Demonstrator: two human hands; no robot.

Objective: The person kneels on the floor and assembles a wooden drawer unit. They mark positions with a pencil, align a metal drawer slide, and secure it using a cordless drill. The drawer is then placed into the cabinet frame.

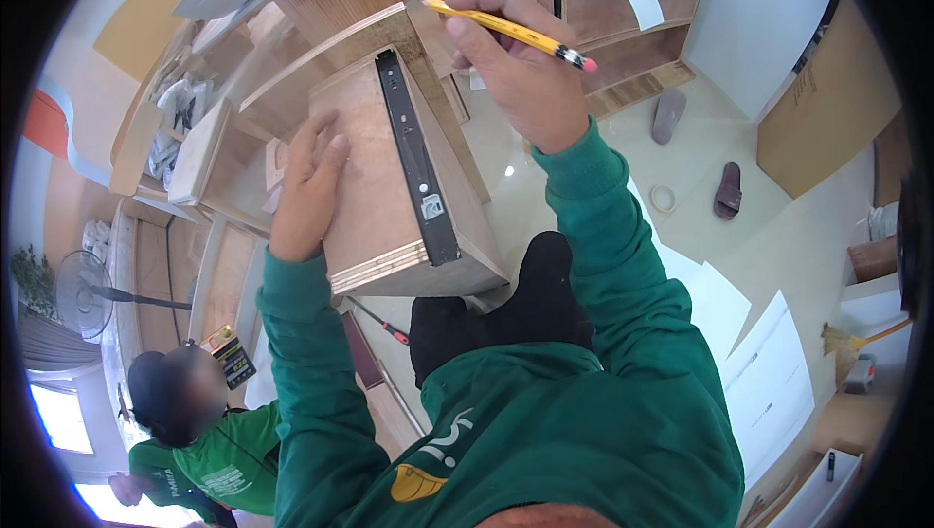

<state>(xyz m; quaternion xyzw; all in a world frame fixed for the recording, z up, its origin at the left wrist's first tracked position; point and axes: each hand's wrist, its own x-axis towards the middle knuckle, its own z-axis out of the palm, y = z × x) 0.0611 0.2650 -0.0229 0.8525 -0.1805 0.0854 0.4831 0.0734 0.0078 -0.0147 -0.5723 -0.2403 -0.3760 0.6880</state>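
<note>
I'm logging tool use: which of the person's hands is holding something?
The right hand, which grips a yellow pencil with a pink eraser; the left hand holds nothing, resting on the wooden box beside the black drawer slide.

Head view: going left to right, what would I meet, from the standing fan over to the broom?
Standing fan → left hand on the wooden box → black slide rail → right hand holding a yellow pencil → lighter slipper → darker slipper → broom.
</note>
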